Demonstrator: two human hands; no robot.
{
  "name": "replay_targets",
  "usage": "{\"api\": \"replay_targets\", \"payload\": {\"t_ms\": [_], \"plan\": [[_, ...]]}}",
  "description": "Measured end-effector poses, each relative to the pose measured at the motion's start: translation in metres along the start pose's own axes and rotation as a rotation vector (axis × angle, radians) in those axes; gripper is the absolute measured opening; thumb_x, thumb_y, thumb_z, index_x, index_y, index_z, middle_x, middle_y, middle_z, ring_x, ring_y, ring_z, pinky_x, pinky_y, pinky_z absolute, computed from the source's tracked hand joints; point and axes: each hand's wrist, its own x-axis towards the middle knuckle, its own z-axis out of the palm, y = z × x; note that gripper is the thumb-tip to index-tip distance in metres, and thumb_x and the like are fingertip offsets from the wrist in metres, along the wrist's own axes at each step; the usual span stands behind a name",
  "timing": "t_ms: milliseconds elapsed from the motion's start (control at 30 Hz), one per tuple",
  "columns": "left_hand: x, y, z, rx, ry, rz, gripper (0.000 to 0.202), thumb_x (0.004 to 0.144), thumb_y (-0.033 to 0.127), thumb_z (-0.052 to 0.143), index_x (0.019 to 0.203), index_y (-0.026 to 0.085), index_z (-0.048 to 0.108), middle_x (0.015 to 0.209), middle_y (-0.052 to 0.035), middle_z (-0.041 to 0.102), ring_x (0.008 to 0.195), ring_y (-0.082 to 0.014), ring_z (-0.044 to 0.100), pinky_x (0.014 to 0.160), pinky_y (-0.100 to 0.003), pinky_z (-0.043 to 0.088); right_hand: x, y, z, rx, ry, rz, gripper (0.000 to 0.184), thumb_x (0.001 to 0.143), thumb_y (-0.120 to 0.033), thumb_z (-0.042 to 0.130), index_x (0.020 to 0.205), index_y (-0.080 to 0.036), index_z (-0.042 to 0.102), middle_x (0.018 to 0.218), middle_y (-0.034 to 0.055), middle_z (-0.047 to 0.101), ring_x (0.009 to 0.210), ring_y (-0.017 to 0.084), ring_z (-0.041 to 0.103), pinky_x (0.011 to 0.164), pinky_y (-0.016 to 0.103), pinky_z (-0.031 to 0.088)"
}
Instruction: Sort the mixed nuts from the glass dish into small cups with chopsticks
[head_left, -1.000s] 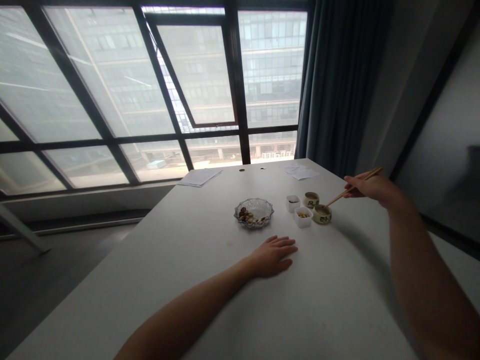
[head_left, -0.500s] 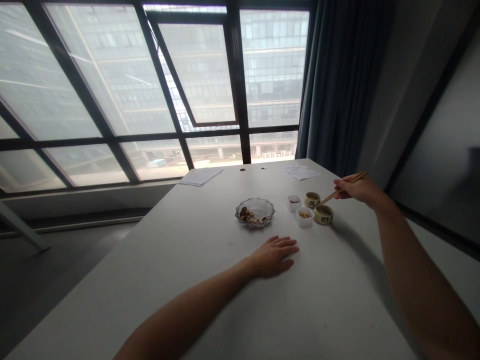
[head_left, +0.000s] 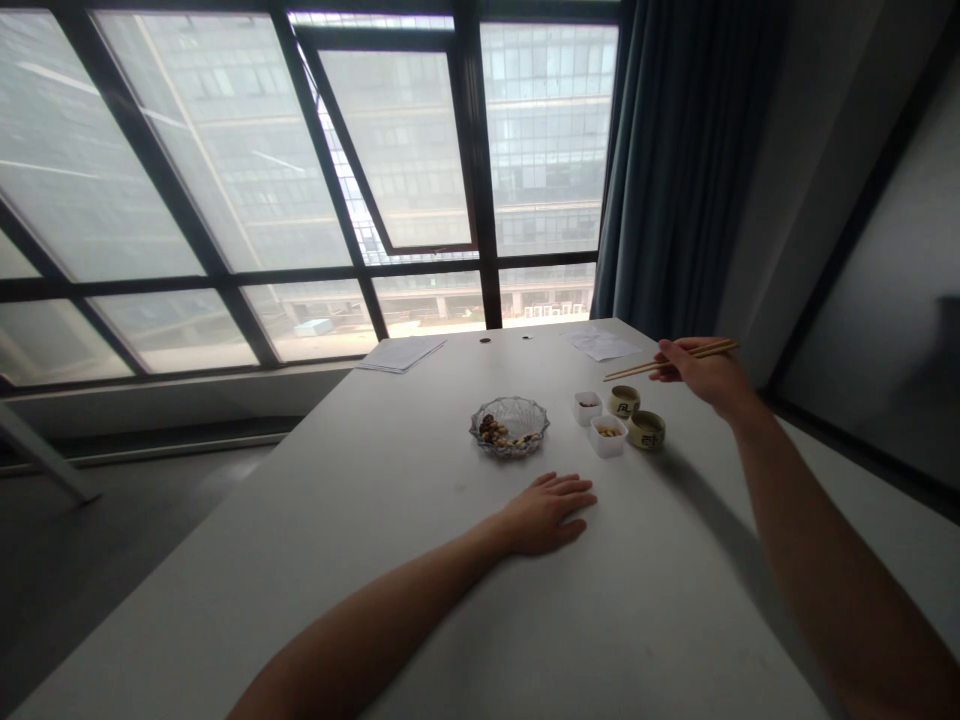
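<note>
My right hand [head_left: 701, 375] grips a pair of wooden chopsticks [head_left: 637, 369], their tips pointing left above the far ceramic cup [head_left: 624, 402]. Nothing can be made out between the tips. A second ceramic cup [head_left: 646, 431] with a dark character stands nearer to me. Left of the cups are two small white containers: the front one [head_left: 608, 437] holds pale yellowish pieces, the rear one [head_left: 587, 406] small dark reddish bits. Farther left, a scalloped glass bowl [head_left: 510, 428] contains mixed nuts [head_left: 493, 431], mostly at its left side. My left hand [head_left: 549, 514] lies flat on the table, fingers spread.
The white table [head_left: 360, 500] reaches toward the windows. A stack of papers [head_left: 403, 354] lies at its far left edge and loose sheets [head_left: 602, 343] at the far right. A dark curtain [head_left: 675, 180] hangs behind the right side.
My right hand has moved slightly left and up. The chopstick tips have left the near cup and swung up and left over the far cup. My left hand stays put.
</note>
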Motion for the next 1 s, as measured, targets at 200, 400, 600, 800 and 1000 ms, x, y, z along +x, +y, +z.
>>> {"api": "replay_targets", "payload": {"t_ms": [200, 400, 600, 800, 1000], "plan": [[0.0, -0.001, 0.001, -0.006, 0.002, 0.01, 0.049, 0.096, 0.042, 0.047, 0.143, 0.032, 0.043, 0.154, -0.0023, 0.041, 0.143, -0.0216, 0.034, 0.119, -0.044, 0.021, -0.03, 0.011, 0.064, 0.072, -0.274, -0.036, 0.034, 0.077, -0.048, 0.077, 0.074, -0.015, 0.072, 0.07, 0.0076, 0.074, 0.061, 0.021, 0.074, 0.057, 0.026, 0.062], [0.001, 0.0, 0.002, 0.001, 0.009, 0.005, 0.048, 0.096, 0.042, 0.046, 0.143, 0.033, 0.043, 0.153, -0.0017, 0.041, 0.143, -0.0218, 0.034, 0.119, -0.044, 0.021, -0.06, 0.04, 0.108, 0.056, -0.5, -0.075, 0.033, 0.082, -0.049, 0.069, 0.077, -0.017, 0.072, 0.072, 0.0071, 0.075, 0.071, 0.023, 0.075, 0.065, 0.029, 0.062], [0.001, 0.001, 0.002, 0.013, 0.019, 0.004, 0.049, 0.095, 0.042, 0.046, 0.143, 0.032, 0.043, 0.153, -0.0024, 0.042, 0.142, -0.0233, 0.035, 0.118, -0.043, 0.023, -0.072, 0.073, 0.142, 0.086, -0.513, -0.115, 0.036, 0.086, -0.052, 0.061, 0.075, -0.019, 0.07, 0.069, 0.0046, 0.073, 0.066, 0.022, 0.073, 0.062, 0.031, 0.059], [0.002, 0.0, 0.004, 0.002, 0.029, 0.018, 0.048, 0.095, 0.04, 0.048, 0.142, 0.031, 0.045, 0.151, -0.0031, 0.044, 0.138, -0.0222, 0.041, 0.119, -0.042, 0.022, -0.078, 0.086, 0.156, 0.121, -0.501, -0.046, 0.039, 0.082, -0.058, 0.063, 0.075, -0.02, 0.069, 0.068, 0.0049, 0.073, 0.067, 0.024, 0.073, 0.062, 0.032, 0.059], [0.002, 0.001, 0.003, 0.009, 0.034, 0.021, 0.047, 0.094, 0.04, 0.048, 0.14, 0.029, 0.046, 0.151, -0.0043, 0.045, 0.138, -0.0224, 0.041, 0.118, -0.042, 0.022, -0.08, 0.095, 0.162, 0.19, -0.46, 0.023, 0.044, 0.08, -0.063, 0.064, 0.073, -0.02, 0.068, 0.072, 0.0058, 0.074, 0.07, 0.025, 0.073, 0.065, 0.035, 0.061]]}}
